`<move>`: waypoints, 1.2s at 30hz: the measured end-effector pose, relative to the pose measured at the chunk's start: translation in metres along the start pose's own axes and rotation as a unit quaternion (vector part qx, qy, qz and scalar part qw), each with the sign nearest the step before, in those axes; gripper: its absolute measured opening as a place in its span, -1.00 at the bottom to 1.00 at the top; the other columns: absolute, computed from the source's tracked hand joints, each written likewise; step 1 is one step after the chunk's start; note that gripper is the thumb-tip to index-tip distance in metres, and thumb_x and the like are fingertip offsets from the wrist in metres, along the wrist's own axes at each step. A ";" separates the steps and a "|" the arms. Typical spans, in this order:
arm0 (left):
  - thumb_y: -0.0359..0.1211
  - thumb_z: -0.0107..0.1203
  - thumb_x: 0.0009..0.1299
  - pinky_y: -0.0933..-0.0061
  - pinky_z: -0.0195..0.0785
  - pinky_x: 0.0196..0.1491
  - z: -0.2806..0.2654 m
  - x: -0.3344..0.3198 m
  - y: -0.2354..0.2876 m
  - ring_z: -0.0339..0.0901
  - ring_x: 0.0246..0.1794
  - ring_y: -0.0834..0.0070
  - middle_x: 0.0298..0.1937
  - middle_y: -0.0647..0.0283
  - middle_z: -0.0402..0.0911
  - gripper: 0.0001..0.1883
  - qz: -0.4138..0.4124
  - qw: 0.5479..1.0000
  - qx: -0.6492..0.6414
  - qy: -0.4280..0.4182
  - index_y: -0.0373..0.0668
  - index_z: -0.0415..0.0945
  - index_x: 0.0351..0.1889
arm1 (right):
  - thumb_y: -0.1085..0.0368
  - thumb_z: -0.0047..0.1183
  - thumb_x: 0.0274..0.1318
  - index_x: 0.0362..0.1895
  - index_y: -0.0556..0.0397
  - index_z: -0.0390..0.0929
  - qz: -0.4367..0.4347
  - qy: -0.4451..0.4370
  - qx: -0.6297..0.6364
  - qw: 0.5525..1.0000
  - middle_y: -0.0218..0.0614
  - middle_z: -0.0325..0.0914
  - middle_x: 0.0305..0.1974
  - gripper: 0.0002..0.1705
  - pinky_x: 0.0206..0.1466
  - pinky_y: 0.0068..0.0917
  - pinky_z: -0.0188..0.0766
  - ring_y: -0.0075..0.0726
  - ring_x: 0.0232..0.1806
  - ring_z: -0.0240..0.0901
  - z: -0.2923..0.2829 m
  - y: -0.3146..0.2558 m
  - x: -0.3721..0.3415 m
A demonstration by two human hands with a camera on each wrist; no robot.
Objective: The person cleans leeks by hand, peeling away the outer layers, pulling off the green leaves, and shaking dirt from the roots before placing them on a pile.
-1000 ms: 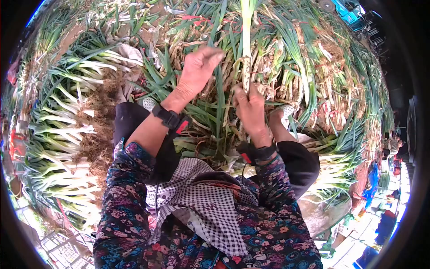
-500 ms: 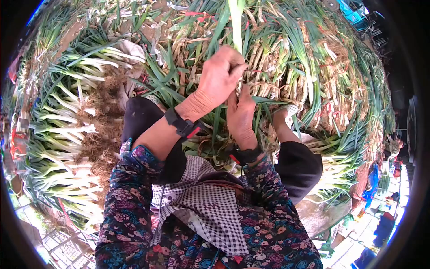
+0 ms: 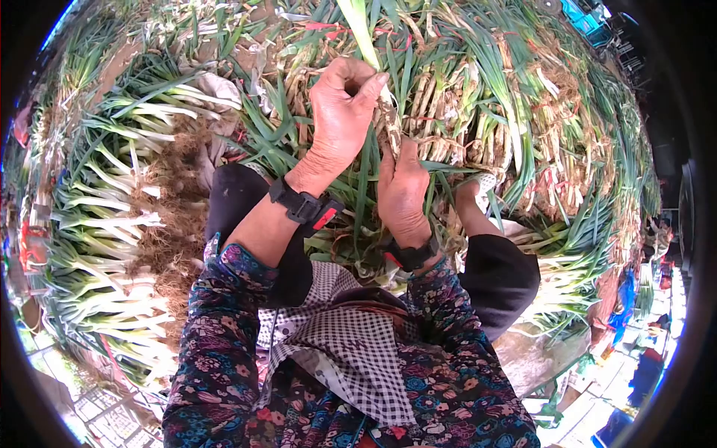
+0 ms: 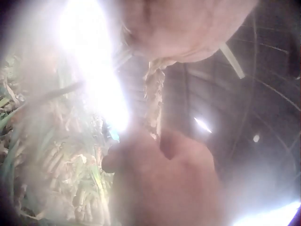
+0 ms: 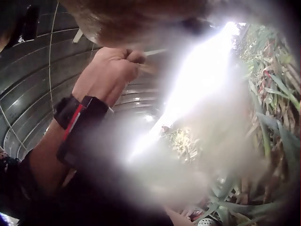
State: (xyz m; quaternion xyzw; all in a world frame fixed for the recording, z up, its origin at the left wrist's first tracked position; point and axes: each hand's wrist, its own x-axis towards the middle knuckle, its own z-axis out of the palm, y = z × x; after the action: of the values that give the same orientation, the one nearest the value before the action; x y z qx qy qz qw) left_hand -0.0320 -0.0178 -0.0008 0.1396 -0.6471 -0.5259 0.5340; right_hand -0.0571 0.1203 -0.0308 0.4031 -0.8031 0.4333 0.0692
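Note:
A leek [image 3: 360, 33] slants between the two hands, its top leaning up and to the left in the head view. Thumb and fingers of the left hand [image 3: 342, 112] pinch it partway up the shaft. Below that pinch the shaft shows a dirty, ragged brown skin [image 4: 154, 99]. Around the lower end the right hand [image 3: 403, 190] curls its fingers, hiding that end. In the right wrist view the left hand [image 5: 110, 70] appears beyond the blurred right hand [image 5: 136, 21].
Bundles of untrimmed leeks [image 3: 441, 112] lie ahead, some with red ties. Rows of cleaner white leeks [image 3: 112, 216] with rooty ends lie at the left, and more leeks [image 3: 556, 291] at the right. The person's knees [image 3: 500, 276] flank the hands.
The left hand came in from the left onto the leek, then shifted up and left along it. The leek went from upright to leaning left; the right hand moved slightly left and down.

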 end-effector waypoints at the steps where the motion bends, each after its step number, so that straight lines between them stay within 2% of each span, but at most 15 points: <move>1: -0.49 0.24 0.28 0.64 0.32 -0.40 -0.003 0.001 0.000 0.38 -0.48 0.76 -0.41 0.42 0.50 -0.83 -0.018 0.999 0.018 -0.022 -0.26 0.43 -0.31 | 0.44 -0.02 0.17 -0.17 0.21 0.33 0.009 -0.006 -0.009 1.000 0.17 0.45 -0.49 -0.83 -0.47 -0.04 0.32 0.33 -0.45 0.43 -0.001 0.001 0.001; 3: -0.49 0.23 0.29 0.61 0.35 -0.38 -0.004 0.001 0.003 0.41 -0.47 0.72 -0.41 0.39 0.51 -0.85 -0.037 0.998 0.036 -0.043 -0.27 0.45 -0.30 | 0.42 -0.02 0.19 -0.19 0.21 0.35 0.014 -0.021 0.010 1.000 0.08 0.47 -0.51 -0.85 -0.49 -0.14 0.34 0.19 -0.50 0.45 0.000 0.010 0.000; 5: -0.49 0.21 0.27 0.54 0.38 -0.32 -0.002 -0.005 0.008 0.46 -0.44 0.61 -0.42 0.32 0.50 -0.84 0.104 0.972 0.161 -0.136 -0.26 0.47 -0.25 | 0.40 -0.02 0.21 -0.22 0.21 0.36 0.020 -0.037 0.031 0.999 -0.01 0.48 -0.53 -0.87 -0.50 -0.24 0.35 0.05 -0.54 0.47 -0.002 0.016 0.007; 8: -0.48 0.17 0.29 0.48 0.39 -0.24 0.003 -0.017 0.010 0.44 -0.38 0.58 -0.42 0.28 0.49 -0.86 -0.009 0.953 0.044 -0.301 -0.25 0.44 -0.26 | 0.39 -0.01 0.24 -0.20 0.22 0.41 0.194 -0.177 0.318 0.911 -0.40 0.44 -0.52 -0.86 -0.44 -0.53 0.32 -0.59 -0.50 0.33 -0.026 0.024 0.027; 10: -0.47 0.18 0.29 0.50 0.38 -0.24 -0.003 -0.019 0.009 0.43 -0.37 0.61 -0.42 0.32 0.49 -0.86 -0.051 0.929 0.007 -0.366 -0.25 0.43 -0.28 | 0.45 -0.01 0.18 -0.14 0.22 0.43 0.106 -0.164 0.287 0.938 -0.35 0.48 -0.46 -0.84 -0.38 -0.51 0.36 -0.56 -0.45 0.37 -0.027 0.031 0.027; 16: -0.44 0.22 0.28 0.63 0.30 -0.25 -0.004 -0.018 0.016 0.37 -0.36 0.71 -0.44 0.44 0.44 -0.85 -0.137 0.859 -0.093 -0.485 -0.23 0.44 -0.35 | 0.52 0.01 0.07 -0.08 0.19 0.45 0.136 -0.140 0.358 0.913 -0.35 0.54 -0.31 -0.72 -0.17 -0.53 0.41 -0.56 -0.26 0.43 -0.019 0.048 0.007; 19: -0.36 0.19 0.33 0.57 0.32 -0.27 -0.012 -0.009 0.024 0.39 -0.35 0.70 -0.40 0.41 0.50 -0.86 -0.235 0.770 -0.055 -0.591 -0.22 0.50 -0.31 | 0.55 0.02 0.04 -0.05 0.17 0.45 0.139 -0.132 0.349 0.917 -0.40 0.54 -0.28 -0.68 -0.14 -0.53 0.40 -0.57 -0.23 0.43 -0.023 0.050 -0.001; 20: -0.36 0.19 0.33 0.57 0.32 -0.27 -0.019 -0.002 0.023 0.39 -0.35 0.70 -0.40 0.41 0.50 -0.86 -0.234 0.770 -0.056 -0.591 -0.22 0.50 -0.31 | 0.55 0.01 0.06 -0.06 0.16 0.45 0.155 -0.134 0.348 0.915 -0.43 0.51 -0.29 -0.70 -0.17 -0.55 0.39 -0.58 -0.26 0.41 -0.026 0.051 -0.004; 22: -0.22 0.10 0.41 0.53 0.38 -0.21 -0.030 0.011 0.019 0.46 -0.30 0.64 -0.30 0.35 0.59 -0.75 -0.154 0.910 0.048 -0.383 -0.23 0.57 -0.19 | 0.56 -0.01 0.10 -0.08 0.13 0.46 0.187 -0.138 0.346 0.909 -0.49 0.47 -0.32 -0.73 -0.24 -0.58 0.36 -0.62 -0.31 0.36 -0.031 0.051 -0.007; 24: -0.08 0.04 0.43 0.45 0.41 -0.16 -0.041 0.033 0.021 0.51 -0.27 0.63 -0.30 0.29 0.63 -0.64 -0.100 0.959 0.199 -0.177 -0.20 0.60 -0.17 | 0.55 -0.09 0.18 -0.12 0.11 0.46 0.023 -0.149 0.349 0.925 -0.52 0.38 -0.37 -0.80 -0.31 -0.63 0.29 -0.67 -0.37 0.28 -0.028 0.039 -0.011; 25: -0.03 -0.01 0.46 0.35 0.47 -0.06 -0.037 0.032 0.006 0.59 -0.22 0.49 -0.23 0.17 0.65 -0.60 -0.042 0.983 0.080 -0.158 -0.17 0.58 -0.07 | 0.53 -0.09 0.19 -0.14 0.11 0.46 0.056 -0.188 0.424 0.884 -0.52 0.36 -0.37 -0.82 -0.31 -0.66 0.27 -0.69 -0.35 0.27 -0.018 0.044 -0.018; 26: -0.03 -0.01 0.46 0.35 0.47 -0.06 -0.029 0.025 0.005 0.59 -0.22 0.49 -0.23 0.17 0.65 -0.60 -0.045 0.983 0.083 -0.157 -0.17 0.58 -0.07 | 0.53 -0.03 0.15 -0.12 0.11 0.45 0.050 -0.169 0.383 0.907 -0.53 0.36 -0.39 -0.80 -0.31 -0.63 0.28 -0.66 -0.36 0.27 -0.015 0.031 -0.019; 28: -0.03 -0.02 0.46 0.27 0.52 -0.03 -0.011 0.012 0.006 0.63 -0.20 0.34 -0.20 0.06 0.64 -0.56 -0.278 0.896 -0.315 -0.145 -0.20 0.51 0.05 | 0.54 0.08 0.02 -0.04 0.12 0.41 0.050 -0.194 0.333 0.921 -0.38 0.42 -0.31 -0.64 -0.23 -0.50 0.35 -0.44 -0.32 0.39 -0.006 0.029 -0.019; 31: -0.19 0.04 0.45 0.17 0.51 0.02 -0.016 0.011 -0.009 0.62 -0.20 0.27 -0.21 0.04 0.62 -0.61 -0.288 0.874 -0.368 -0.131 -0.27 0.44 0.09 | 0.50 0.19 -0.13 0.02 0.11 0.37 -0.065 -0.032 0.099 0.992 -0.15 0.44 -0.20 -0.47 -0.12 -0.33 0.40 -0.11 -0.23 0.45 -0.001 0.017 -0.009; 36: -0.29 0.11 0.40 0.12 0.49 0.07 -0.015 0.007 -0.004 0.58 -0.22 0.34 -0.27 0.15 0.61 -0.62 -0.321 0.858 -0.387 -0.105 -0.26 0.42 0.11 | 0.41 0.25 -0.18 0.01 0.08 0.38 -0.179 0.000 -0.025 0.984 -0.05 0.38 -0.24 -0.44 -0.16 -0.16 0.40 0.06 -0.23 0.43 -0.007 0.008 0.024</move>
State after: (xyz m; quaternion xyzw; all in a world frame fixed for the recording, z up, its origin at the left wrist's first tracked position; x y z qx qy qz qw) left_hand -0.0232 -0.0327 -0.0025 0.0651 -0.3628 -0.8879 0.2753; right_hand -0.0805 0.1135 -0.0200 0.5382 -0.7288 0.3936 0.1560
